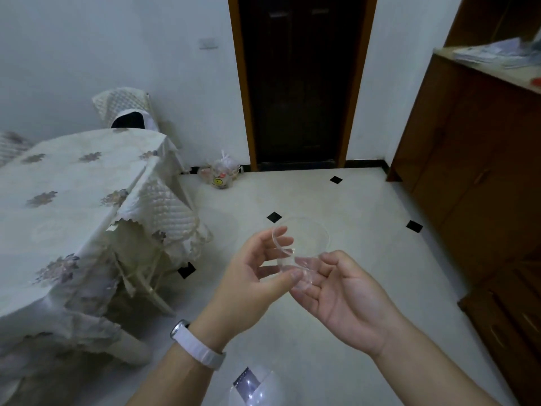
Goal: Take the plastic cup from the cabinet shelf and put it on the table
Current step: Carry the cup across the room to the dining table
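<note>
A clear plastic cup (304,244) is held in mid-air over the tiled floor, its mouth tipped away from me. My left hand (251,276) grips its left side with thumb and fingers. My right hand (342,291) lies palm up with its fingertips against the cup's base. The table (58,200), draped in a cream flowered cloth, stands to the left. The brown wooden cabinet (474,148) runs along the right wall.
A covered chair (128,109) stands behind the table. A tied plastic bag (221,174) sits on the floor by the dark doorway (298,83). Papers (497,52) lie on the cabinet's counter. A clear object (254,386) shows at the bottom edge.
</note>
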`<state>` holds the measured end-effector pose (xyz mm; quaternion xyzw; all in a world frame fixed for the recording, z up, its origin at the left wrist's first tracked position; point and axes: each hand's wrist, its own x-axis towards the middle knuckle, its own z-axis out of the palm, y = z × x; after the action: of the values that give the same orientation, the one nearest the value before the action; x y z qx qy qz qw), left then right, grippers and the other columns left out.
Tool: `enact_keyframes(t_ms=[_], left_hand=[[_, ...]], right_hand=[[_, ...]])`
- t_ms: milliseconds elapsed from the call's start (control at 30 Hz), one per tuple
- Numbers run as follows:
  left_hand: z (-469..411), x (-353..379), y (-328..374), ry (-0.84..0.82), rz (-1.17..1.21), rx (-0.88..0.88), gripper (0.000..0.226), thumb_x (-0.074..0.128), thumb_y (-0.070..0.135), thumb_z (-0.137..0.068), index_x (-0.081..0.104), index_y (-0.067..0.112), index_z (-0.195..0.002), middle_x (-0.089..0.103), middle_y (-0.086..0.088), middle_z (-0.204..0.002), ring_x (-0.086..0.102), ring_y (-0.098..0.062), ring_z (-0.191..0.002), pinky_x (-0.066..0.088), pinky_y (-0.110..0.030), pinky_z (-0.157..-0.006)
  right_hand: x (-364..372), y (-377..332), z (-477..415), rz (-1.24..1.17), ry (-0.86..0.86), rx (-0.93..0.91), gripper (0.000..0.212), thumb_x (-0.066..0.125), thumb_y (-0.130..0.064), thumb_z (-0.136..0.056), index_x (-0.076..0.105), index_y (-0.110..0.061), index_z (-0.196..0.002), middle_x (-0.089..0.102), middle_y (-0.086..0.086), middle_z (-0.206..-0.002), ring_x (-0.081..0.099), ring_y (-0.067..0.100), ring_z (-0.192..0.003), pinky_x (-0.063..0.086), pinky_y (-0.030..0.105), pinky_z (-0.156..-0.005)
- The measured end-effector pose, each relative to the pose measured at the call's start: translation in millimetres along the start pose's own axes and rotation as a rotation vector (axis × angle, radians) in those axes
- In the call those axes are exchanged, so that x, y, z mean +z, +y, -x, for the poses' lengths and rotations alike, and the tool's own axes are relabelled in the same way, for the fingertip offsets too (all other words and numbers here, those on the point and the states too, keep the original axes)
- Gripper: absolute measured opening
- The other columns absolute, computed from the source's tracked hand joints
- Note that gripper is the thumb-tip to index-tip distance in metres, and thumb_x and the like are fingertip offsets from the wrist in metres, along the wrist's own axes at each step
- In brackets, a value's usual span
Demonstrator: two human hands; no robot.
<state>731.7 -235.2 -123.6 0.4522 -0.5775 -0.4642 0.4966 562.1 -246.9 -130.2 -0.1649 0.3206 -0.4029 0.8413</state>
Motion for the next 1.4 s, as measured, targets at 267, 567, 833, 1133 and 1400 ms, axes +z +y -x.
enact_keyframes(t_ms=[267,567,833,1133,1400], left_hand=[[-100,7,-3,0.074,-0.030,0.031,0.053,0.075,0.024,-0.069,0.059,0.040,-0.116,0.066,0.005,-0.117,0.062,-0.017,-0.110,0.054,-0.030,-0.084],[-206,-54,-47,0.122,0.018,0.036,0.058,0.075,0.023,-0.069,0.055,0.026,-0.124,0.067,0.003,-0.116,0.064,-0.018,-0.109,0.054,-0.028,-0.082],[-338,-162,-76,0.129,0.053,0.048,0.060,0.075,0.028,-0.067,0.055,0.029,-0.123,0.063,-0.005,-0.120,0.062,-0.017,-0.110,0.054,-0.031,-0.084],[-445,-258,-93,0.164,0.085,0.088,0.058,0.077,0.023,-0.069,0.057,0.028,-0.123,0.065,-0.003,-0.118,0.062,-0.022,-0.111,0.055,-0.039,-0.088],[-539,-306,-130,0.261,0.080,0.047,0.057,0.077,0.022,-0.068,0.057,0.025,-0.122,0.066,-0.004,-0.116,0.063,-0.022,-0.108,0.056,-0.034,-0.083]], right_hand=[[-7,-84,-83,0.020,-0.091,0.046,0.052,0.066,-0.026,-0.070,0.058,-0.002,-0.116,0.061,0.026,-0.117,0.067,0.025,-0.079,0.056,0.034,-0.078],[19,-120,-207,0.040,-0.067,0.059,0.059,0.070,-0.024,-0.067,0.056,0.001,-0.118,0.060,0.030,-0.122,0.065,0.028,-0.087,0.054,0.036,-0.083],[88,-157,-357,0.048,-0.039,0.047,0.056,0.053,-0.022,-0.084,0.049,0.010,-0.130,0.051,0.035,-0.134,0.060,0.031,-0.095,0.045,0.040,-0.098],[151,-188,-487,0.088,-0.014,0.059,0.055,0.054,-0.023,-0.084,0.048,0.007,-0.130,0.057,0.032,-0.130,0.061,0.032,-0.098,0.050,0.038,-0.091],[162,-223,-608,0.144,-0.043,0.147,0.039,0.057,-0.026,-0.080,0.058,-0.002,-0.110,0.064,0.023,-0.112,0.064,0.028,-0.088,0.052,0.039,-0.087]])
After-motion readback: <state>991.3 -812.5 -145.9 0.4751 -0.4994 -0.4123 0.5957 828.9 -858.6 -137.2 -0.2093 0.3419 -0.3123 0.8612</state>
